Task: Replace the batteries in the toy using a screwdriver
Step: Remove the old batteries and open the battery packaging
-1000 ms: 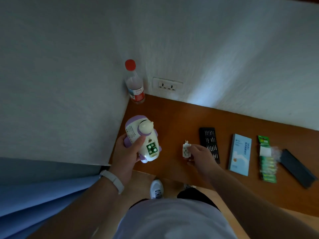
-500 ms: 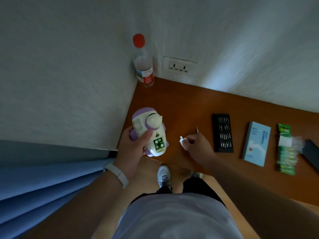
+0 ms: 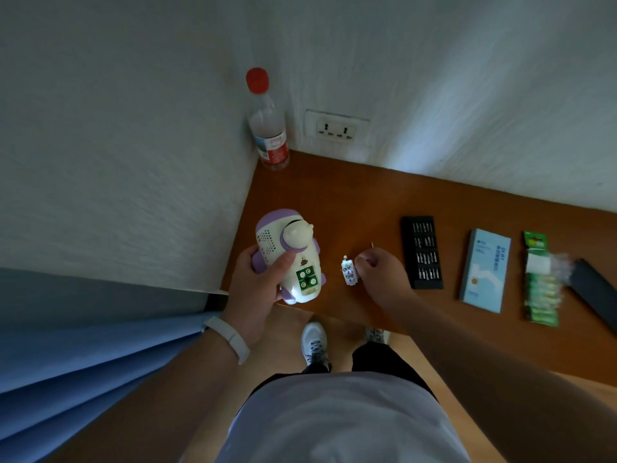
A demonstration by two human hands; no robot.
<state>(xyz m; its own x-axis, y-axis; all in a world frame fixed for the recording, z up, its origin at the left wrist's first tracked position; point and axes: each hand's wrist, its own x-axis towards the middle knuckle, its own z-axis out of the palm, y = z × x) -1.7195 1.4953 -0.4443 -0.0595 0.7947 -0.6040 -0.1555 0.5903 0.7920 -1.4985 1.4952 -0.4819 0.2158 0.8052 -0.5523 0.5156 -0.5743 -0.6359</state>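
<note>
One toy [image 3: 293, 262], white and purple, over left end of desk [image 3: 334, 202], gripped in left hand [image 3: 257, 289]: thumb across front, fingers wrapped behind. One small white cover [image 3: 348, 278] flat on desk just right of toy. Right hand [image 3: 380, 277] clenched round one thin screwdriver [image 3: 372, 245], tip poking above knuckles; fingertips just beside cover, contact unclear. One bit tray [image 3: 422, 252], one blue booklet [image 3: 485, 270], one green battery pack [image 3: 541, 282]

No legible txt: print on blue booklet [image 3: 484, 270] & bottle label [image 3: 271, 149] too blurry.
</note>
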